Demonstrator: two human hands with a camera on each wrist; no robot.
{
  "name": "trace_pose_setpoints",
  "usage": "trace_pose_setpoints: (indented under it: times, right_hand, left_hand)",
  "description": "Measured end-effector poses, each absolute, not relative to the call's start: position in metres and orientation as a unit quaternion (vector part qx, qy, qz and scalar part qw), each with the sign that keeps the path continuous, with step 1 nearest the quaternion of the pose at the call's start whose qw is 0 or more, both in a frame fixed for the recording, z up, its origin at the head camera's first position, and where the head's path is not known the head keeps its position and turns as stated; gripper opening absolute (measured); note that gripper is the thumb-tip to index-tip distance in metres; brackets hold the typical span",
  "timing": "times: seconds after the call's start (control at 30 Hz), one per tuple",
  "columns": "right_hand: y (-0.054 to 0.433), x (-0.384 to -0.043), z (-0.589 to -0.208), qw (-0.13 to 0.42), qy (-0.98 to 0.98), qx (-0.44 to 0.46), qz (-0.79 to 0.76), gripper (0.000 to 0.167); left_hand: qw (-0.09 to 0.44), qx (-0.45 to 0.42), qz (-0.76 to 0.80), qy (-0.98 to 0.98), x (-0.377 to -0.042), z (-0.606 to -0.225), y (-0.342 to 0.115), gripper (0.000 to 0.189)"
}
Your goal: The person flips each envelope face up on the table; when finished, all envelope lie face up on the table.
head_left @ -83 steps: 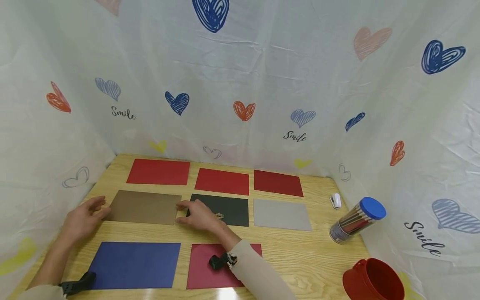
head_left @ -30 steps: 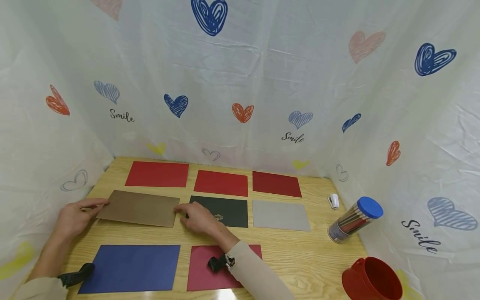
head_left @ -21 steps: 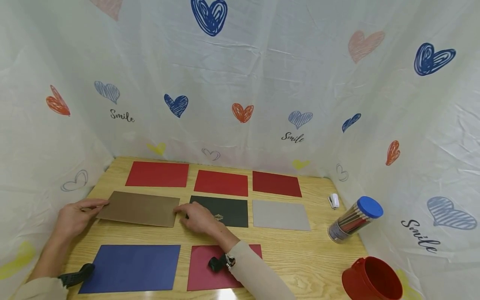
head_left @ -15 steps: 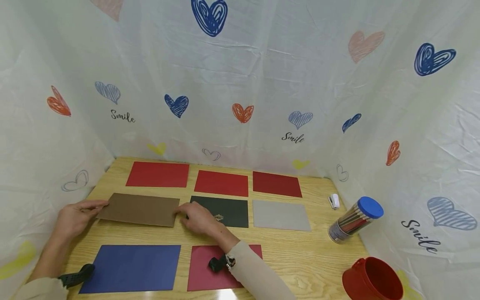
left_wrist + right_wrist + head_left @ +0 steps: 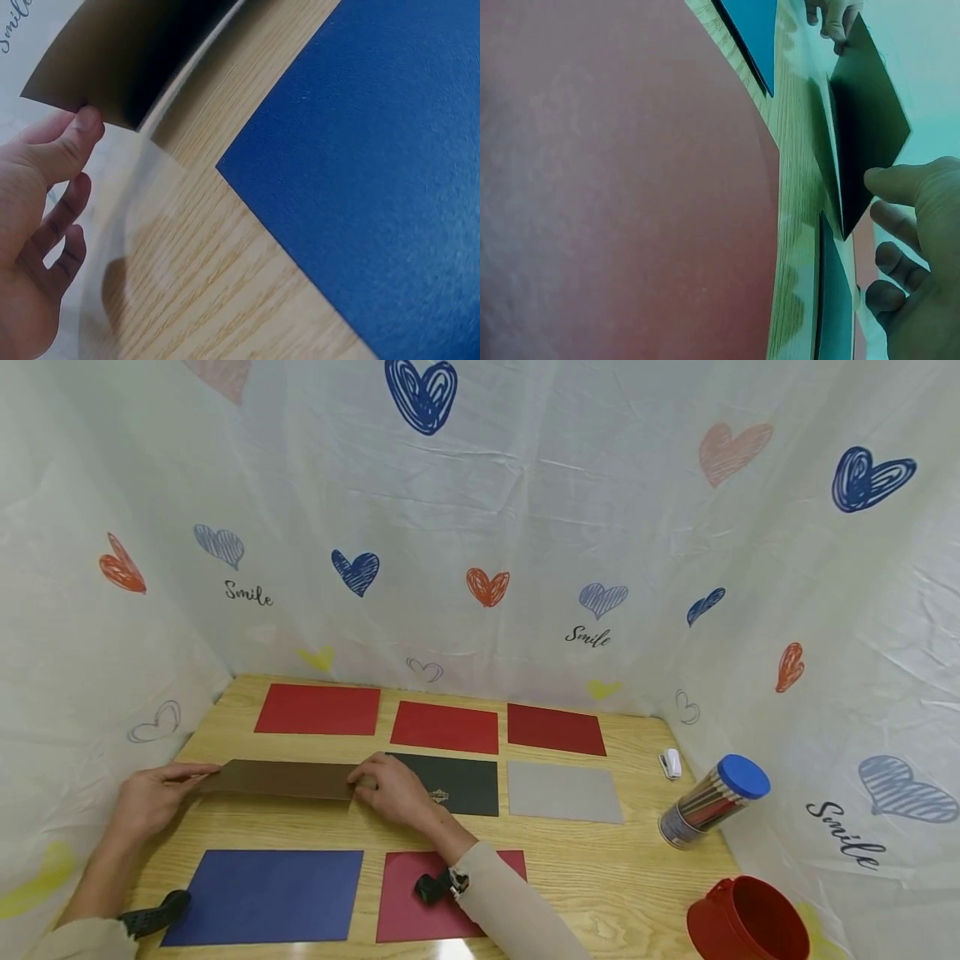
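Observation:
A stiff brown paper rectangle (image 5: 281, 779) is held between both hands, tilted so that it looks narrow in the head view. My left hand (image 5: 150, 797) pinches its left end, thumb against the face; in the left wrist view the brown surface looks dark toward its lower edge. My right hand (image 5: 401, 793) pinches the right end, its thumb on the sheet in the right wrist view, other fingers bent behind. Partly behind the right hand lies a dark green rectangle (image 5: 457, 783) with a gold emblem. Nearer me lie a blue rectangle (image 5: 266, 897) and a crimson one (image 5: 405, 902).
Three red rectangles, including the left one (image 5: 318, 710), line the back of the wooden table. A grey rectangle (image 5: 564, 792) lies right of the green one. At right stand a white stapler (image 5: 671, 764), a blue-lidded jar of pencils (image 5: 708, 806) and a red bucket (image 5: 723, 918).
My left hand has moved from beside the brown rectangle to pinching its end. Both hands have tilted the rectangle up, so its face now looks narrower and darker. The other rectangles stay put.

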State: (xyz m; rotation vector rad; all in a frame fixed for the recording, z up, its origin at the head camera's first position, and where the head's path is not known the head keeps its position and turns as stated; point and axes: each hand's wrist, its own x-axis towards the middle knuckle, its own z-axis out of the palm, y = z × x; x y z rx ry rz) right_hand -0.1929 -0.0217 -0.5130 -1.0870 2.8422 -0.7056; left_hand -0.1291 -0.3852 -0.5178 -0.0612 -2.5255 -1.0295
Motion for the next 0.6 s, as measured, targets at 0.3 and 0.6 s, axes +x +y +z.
trace_pose_setpoints:
  times: [0.3,0.6]
  right_hand:
    - [-0.0203,-0.1951,-0.5131,-0.014,0.899,-0.35,-0.262,0.018]
    - [-0.0199,-0.1978,-0.5123,-0.028,0.888,-0.343,-0.304,0.018]
  left_hand:
    - [0.178,0.015,-0.368,-0.912,-0.1272,-0.5163,-0.3832,0.019]
    - [0.163,0.057,-0.367,-0.914,-0.1275,-0.5152,-0.3796,0.031]
